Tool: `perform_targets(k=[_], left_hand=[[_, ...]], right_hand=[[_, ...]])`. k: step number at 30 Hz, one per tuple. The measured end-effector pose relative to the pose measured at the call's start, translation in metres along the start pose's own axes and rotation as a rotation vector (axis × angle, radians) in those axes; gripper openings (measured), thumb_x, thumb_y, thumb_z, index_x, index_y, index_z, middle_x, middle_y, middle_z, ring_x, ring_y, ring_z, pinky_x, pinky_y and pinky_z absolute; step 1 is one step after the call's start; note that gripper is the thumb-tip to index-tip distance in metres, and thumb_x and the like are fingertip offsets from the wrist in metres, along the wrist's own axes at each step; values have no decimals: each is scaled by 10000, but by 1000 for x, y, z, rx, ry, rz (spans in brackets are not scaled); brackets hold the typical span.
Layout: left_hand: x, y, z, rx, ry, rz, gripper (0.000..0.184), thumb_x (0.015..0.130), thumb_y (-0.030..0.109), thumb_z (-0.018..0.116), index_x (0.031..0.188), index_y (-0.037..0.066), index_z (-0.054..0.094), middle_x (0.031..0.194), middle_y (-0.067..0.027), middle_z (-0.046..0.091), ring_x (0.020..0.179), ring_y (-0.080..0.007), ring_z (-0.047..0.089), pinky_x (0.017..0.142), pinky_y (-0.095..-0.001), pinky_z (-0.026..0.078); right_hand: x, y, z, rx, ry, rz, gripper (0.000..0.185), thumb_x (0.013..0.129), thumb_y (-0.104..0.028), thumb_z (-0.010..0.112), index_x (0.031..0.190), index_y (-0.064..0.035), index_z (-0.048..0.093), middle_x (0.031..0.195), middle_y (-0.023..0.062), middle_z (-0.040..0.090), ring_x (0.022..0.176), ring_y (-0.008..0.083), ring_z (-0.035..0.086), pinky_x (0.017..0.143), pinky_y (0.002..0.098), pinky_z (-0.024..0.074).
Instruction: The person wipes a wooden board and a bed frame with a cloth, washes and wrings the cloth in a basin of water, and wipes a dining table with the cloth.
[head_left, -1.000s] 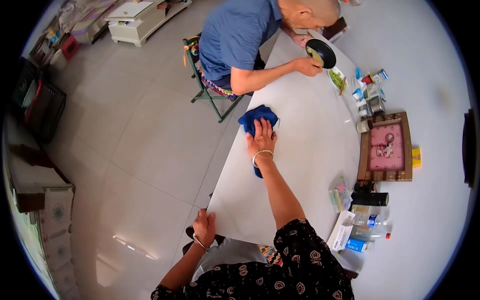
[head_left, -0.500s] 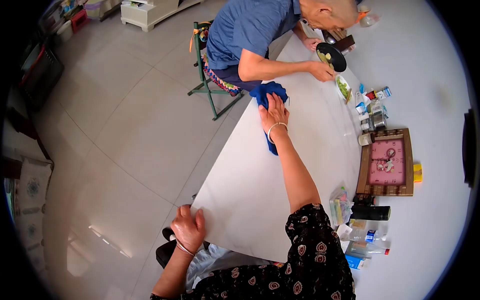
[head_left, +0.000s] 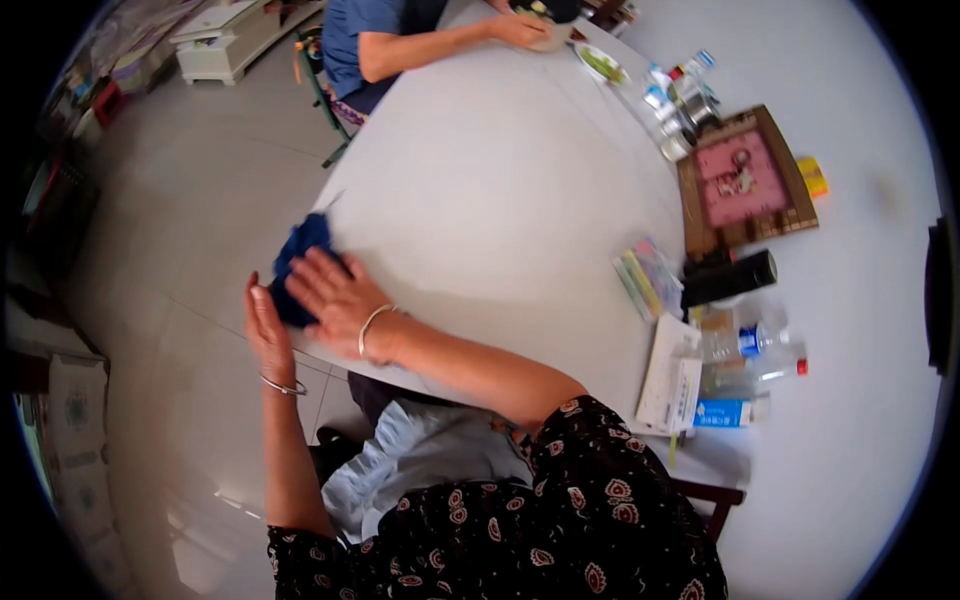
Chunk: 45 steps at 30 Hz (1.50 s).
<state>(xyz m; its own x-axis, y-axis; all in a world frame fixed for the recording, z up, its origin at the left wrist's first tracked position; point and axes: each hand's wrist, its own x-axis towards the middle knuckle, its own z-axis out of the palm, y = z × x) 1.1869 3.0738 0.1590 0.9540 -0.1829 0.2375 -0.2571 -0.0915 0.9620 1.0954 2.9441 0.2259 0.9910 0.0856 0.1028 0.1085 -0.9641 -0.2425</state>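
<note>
A dark blue cloth (head_left: 299,243) lies bunched at the left edge of the white table (head_left: 480,190). My right hand (head_left: 345,305), with a bangle on its wrist, rests flat over the cloth's near side, fingers spread and slightly blurred. Just left of the cloth, beyond the table edge, is my left hand (head_left: 268,325). Its fingers are stretched upward and it holds nothing that I can see. Whether the left fingers touch the cloth I cannot tell.
Across the table, a person's hand (head_left: 520,30) is at a dark bowl near a plate of green food (head_left: 600,65). Along the right side stand a pink-faced clock (head_left: 742,180), a black cylinder (head_left: 730,279), clear bottles (head_left: 755,372) and a white box (head_left: 670,375).
My right hand has swept the cloth from the table's far part toward me, to the near left edge. My left hand has left the table corner and come up beside the cloth. The view has shifted.
</note>
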Motion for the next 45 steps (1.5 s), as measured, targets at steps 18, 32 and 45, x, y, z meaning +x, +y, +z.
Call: perform_targets(k=[18,32,45], left_hand=[[-89,-6,-61,145,58,-283,579,956,459,385,1310,4,438,1270,-160,509,1086,-286,538,919,-400,408],[-104,22,-47,237,62,-58,472,989,323,389,1274,-49,449,1253,-199,495,1116,-295,522,951,-362,406],[-115,27,-47,318,27,53,379,982,209,410,1241,-64,455,1239,-205,483,1132,-307,489,964,-359,386]], right_hand=[[-254,159,-67,-248,176,953,559,896,-356,439,1405,-154,327,1483,42,276,1382,212,212,1089,492,179],[-203,140,-60,-232,75,968,629,909,-414,407,1434,-102,259,1521,76,180,1407,269,116,1106,476,145],[-276,262,-85,-331,202,1278,633,909,-437,378,1437,-109,256,1512,64,216,1395,256,169,1097,496,189]])
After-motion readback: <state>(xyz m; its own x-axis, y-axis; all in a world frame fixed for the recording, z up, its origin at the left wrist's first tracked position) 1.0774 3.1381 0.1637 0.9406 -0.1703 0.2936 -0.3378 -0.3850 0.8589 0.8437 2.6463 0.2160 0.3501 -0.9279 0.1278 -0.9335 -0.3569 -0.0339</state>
